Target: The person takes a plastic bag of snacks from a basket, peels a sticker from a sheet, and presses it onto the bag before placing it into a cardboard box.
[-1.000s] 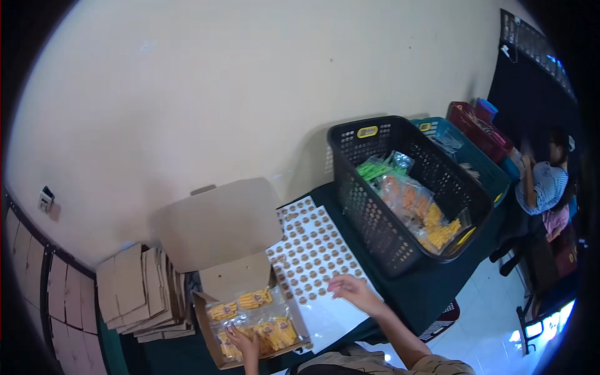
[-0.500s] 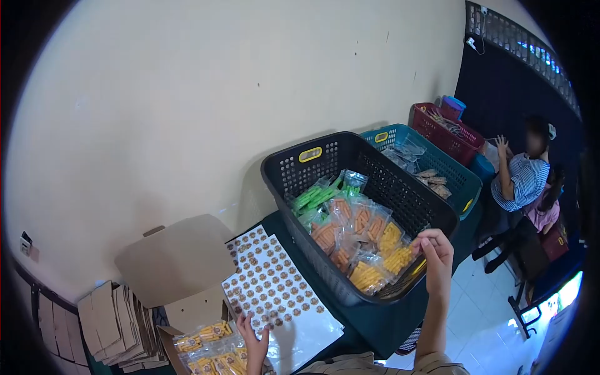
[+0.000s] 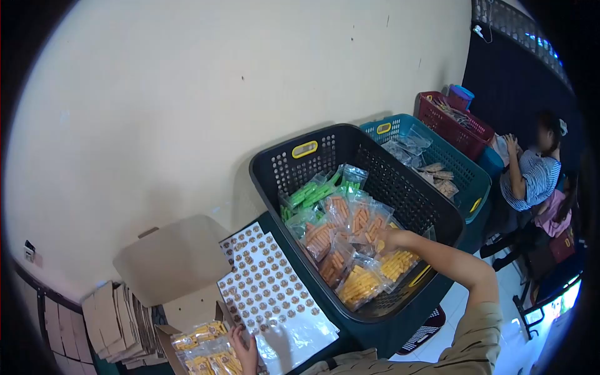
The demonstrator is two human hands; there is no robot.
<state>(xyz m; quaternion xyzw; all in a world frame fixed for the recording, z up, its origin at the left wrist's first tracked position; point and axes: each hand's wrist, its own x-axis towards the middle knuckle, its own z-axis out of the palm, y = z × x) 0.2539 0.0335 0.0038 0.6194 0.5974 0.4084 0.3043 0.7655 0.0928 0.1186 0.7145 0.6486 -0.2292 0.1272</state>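
Right fingers (image 3: 385,241) among glossy plastic bags (image 3: 360,284), grip unclear, left fingers (image 3: 236,338) parted beside cardboard box (image 3: 192,306)

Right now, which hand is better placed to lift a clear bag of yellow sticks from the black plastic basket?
Likely the right hand: it's inside the black basket, near the yellow sticks; the left hand is outside, by the open brown cardboard box.

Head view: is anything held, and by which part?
Cannot be told: the right hand is among packets in the black basket, grasp hidden; the left hand, at the cardboard box, shows no clear hold.
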